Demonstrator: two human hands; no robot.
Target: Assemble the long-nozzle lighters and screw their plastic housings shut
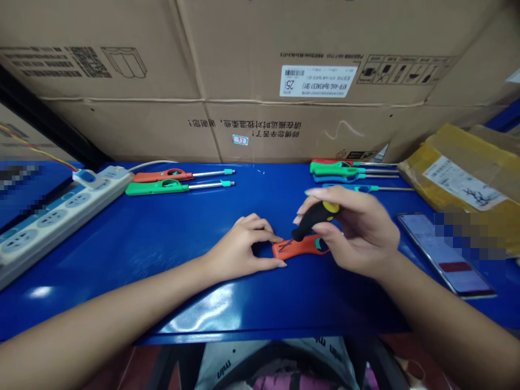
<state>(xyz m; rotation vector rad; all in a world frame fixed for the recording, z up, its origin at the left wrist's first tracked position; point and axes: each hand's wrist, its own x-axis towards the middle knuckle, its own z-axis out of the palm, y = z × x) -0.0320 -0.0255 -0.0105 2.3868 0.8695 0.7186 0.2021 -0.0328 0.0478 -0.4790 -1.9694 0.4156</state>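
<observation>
While our left hand (pixel 239 246) rests on the blue table (pixel 162 238) and pinches the near end of an orange lighter body (pixel 298 247) between thumb and fingers, our right hand (pixel 357 233) is closed around a screwdriver (pixel 314 218) with a black and yellow handle. We hold the tool tilted, its tip down on the orange body, which lies flat at the middle of the table between our two hands.

Judging by the layout, we are partway through a batch. At the far left, an orange lighter (pixel 179 175) and a green lighter (pixel 174 187) lie side by side next to a white power strip (pixel 52 216). At the far right, a stack of lighters (pixel 345 172) in red, green and blue waits near a yellow parcel (pixel 459 173). We cannot tell which group is finished and which is untouched. A phone (pixel 442 252) lies just right of our right hand, and cardboard boxes (pixel 260 81) stand along the far edge.
</observation>
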